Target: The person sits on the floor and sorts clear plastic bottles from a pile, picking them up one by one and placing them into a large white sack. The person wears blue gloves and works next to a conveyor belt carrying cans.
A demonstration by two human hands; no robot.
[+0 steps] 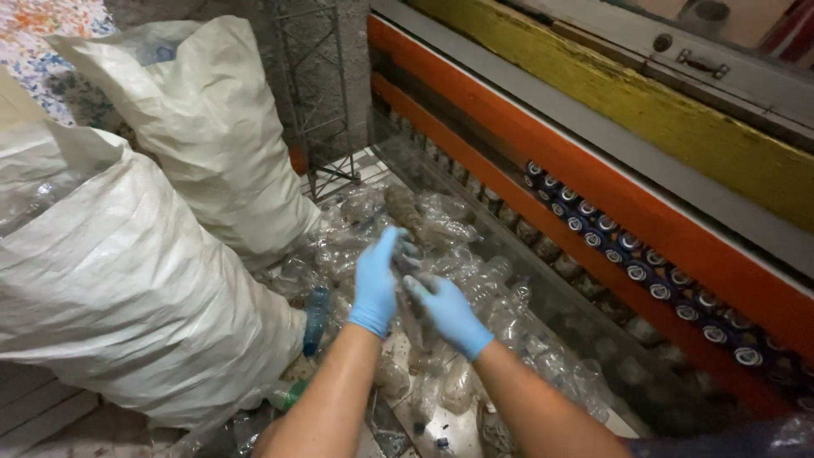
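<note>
Both hands (blue gloves) meet over clear bottle pile: left hand and right hand grip grimy bottle; white sacks at nine o'clock.

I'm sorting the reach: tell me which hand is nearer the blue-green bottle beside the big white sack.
Left. The left hand is just right of the blue-green bottle; the right hand lies farther right, beyond it.

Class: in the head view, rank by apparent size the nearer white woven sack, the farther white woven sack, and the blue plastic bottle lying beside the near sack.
1. Nearer white woven sack, though closeness to the camera inflates it.
2. Farther white woven sack.
3. Blue plastic bottle, clearly smallest.
</note>
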